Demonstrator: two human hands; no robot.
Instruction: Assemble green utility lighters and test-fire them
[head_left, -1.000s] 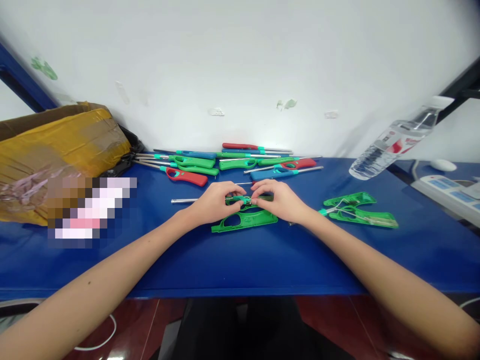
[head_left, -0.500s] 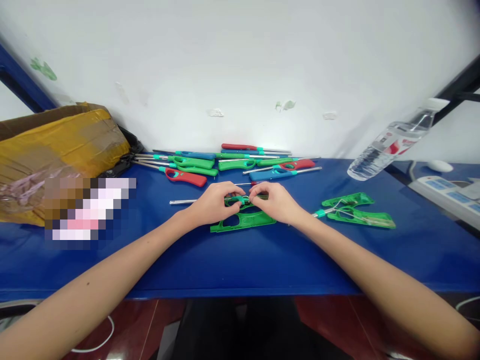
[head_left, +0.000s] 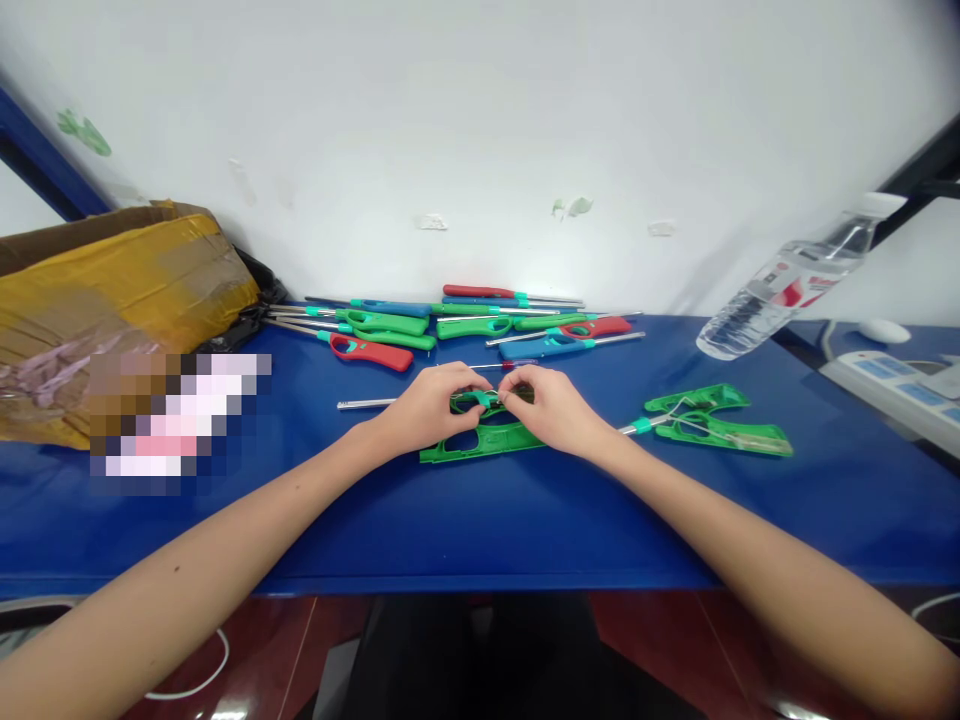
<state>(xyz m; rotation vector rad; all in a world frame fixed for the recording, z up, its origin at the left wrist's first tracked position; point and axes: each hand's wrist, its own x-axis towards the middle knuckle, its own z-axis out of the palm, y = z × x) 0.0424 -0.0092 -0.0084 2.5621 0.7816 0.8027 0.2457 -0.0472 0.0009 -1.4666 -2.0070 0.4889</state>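
Note:
My left hand (head_left: 435, 408) has its thumb and fingers closed around the trigger end of an opened green gas lighter (head_left: 480, 400). The lighter's metal barrel (head_left: 365, 404) sticks out to the left. On the right, my right hand (head_left: 553, 405) pinches close beside a thin wire at the lighter's inner parts; its fingertips hide what they hold. Just below both hands lies a loose green shell half (head_left: 487, 442), hollow side up, partly covered by my right hand. Behind them rests a thin screwdriver (head_left: 517, 364) with a reddish handle.
Further right, another opened green lighter (head_left: 712, 420) lies with wires showing. Several whole lighters (head_left: 390, 325) are piled along the wall. A taped cardboard box (head_left: 120, 320) stands at left; a water bottle (head_left: 787, 285) and a power strip (head_left: 892, 390) are at right on the blue table (head_left: 487, 540).
Both hands stay over the opened lighter, with only a slight shift of the right hand and fingers. The other things lie as before.

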